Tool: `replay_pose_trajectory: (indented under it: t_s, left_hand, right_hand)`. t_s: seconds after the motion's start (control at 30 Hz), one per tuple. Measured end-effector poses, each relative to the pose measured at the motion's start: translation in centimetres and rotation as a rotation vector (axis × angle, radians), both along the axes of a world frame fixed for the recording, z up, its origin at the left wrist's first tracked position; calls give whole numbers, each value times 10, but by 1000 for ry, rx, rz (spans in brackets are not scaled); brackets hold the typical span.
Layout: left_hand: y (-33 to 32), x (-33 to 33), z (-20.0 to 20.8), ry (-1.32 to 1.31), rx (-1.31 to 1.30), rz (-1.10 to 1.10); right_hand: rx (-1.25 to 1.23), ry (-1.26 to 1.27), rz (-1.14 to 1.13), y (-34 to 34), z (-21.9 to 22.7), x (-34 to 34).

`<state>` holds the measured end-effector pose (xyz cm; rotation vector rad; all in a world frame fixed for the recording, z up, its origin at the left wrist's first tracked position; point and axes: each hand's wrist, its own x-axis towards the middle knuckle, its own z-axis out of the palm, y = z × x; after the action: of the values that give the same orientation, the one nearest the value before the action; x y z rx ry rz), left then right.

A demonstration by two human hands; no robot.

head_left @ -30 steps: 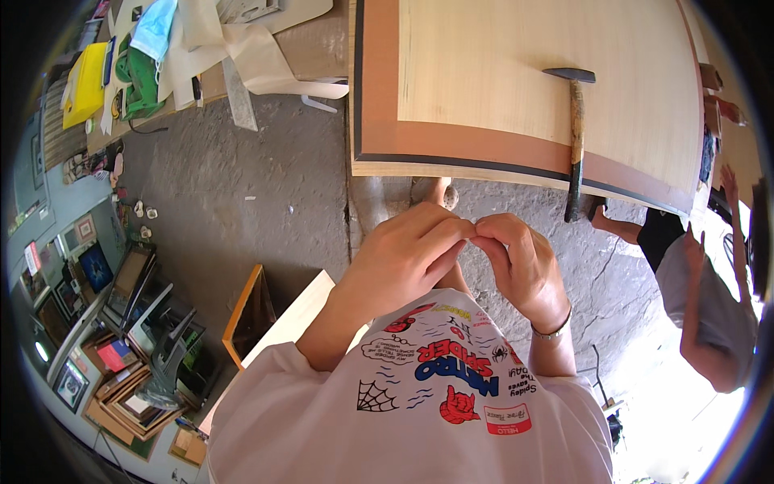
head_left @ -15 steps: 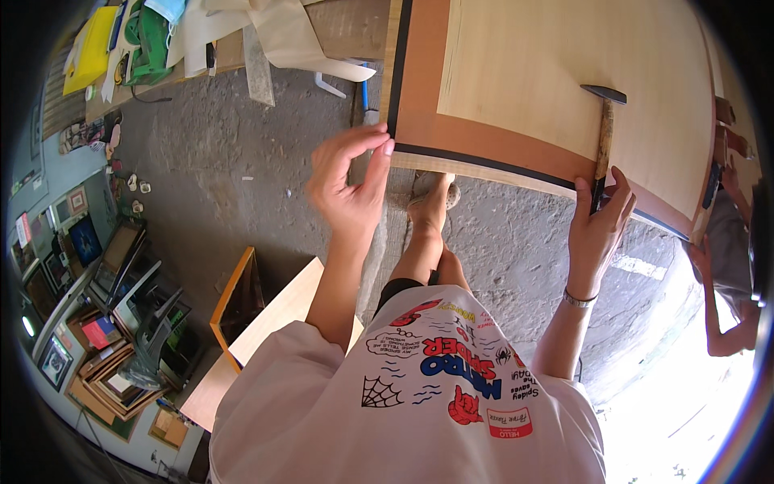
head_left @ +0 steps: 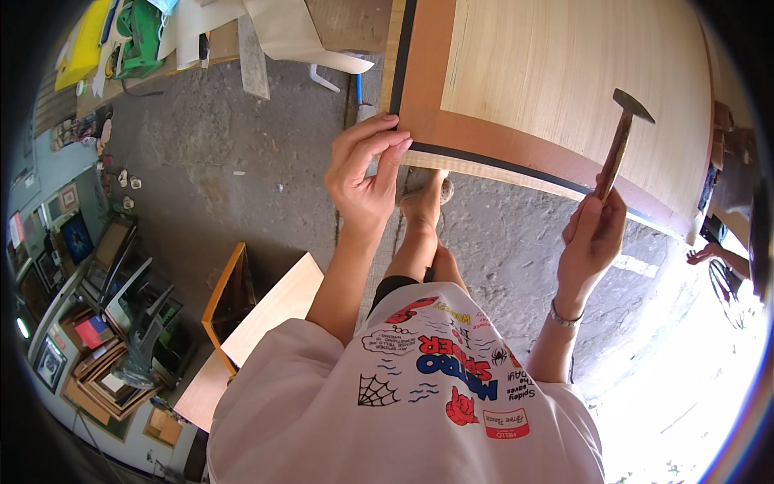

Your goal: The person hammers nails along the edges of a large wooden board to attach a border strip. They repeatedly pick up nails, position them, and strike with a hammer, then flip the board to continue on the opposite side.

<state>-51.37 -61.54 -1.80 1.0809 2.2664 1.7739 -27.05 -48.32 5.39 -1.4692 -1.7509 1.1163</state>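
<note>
A flat panel lies before me, with a pale wood-grain middle [head_left: 548,73], a brown border [head_left: 484,133] and a black edge strip [head_left: 500,164]. At its near left corner is my left hand [head_left: 361,173], fingertips pinched together against the black edge. Anything small between those fingers is too hidden to make out. My right hand [head_left: 594,230] is closed round the wooden handle of a hammer [head_left: 619,149], over the panel's near edge. The dark hammer head [head_left: 634,106] points away from me, above the pale surface.
Another person's hand [head_left: 708,252] shows at the far right. Paper sheets [head_left: 298,40] and a green tool [head_left: 141,40] lie on a bench at the upper left. Stacked frames [head_left: 105,363] stand at the left, near a pale board [head_left: 270,302] beside my left arm.
My right hand has gripped and raised the hammer, which lay more level before, its head swinging away to the right. My left fingers have bunched closer at the corner. The other person's arm has shifted.
</note>
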Motion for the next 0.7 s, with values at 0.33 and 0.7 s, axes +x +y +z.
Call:
replay_pose_trajectory:
  t_s: [0.33, 0.7]
  left_hand:
    - [1, -1, 1, -41, 44, -8]
    - [3, 0, 1, -41, 94, 18]
  right_hand:
    - [33, -37, 469, -56, 23, -27]
    - [223, -292, 664, -63, 38, -48]
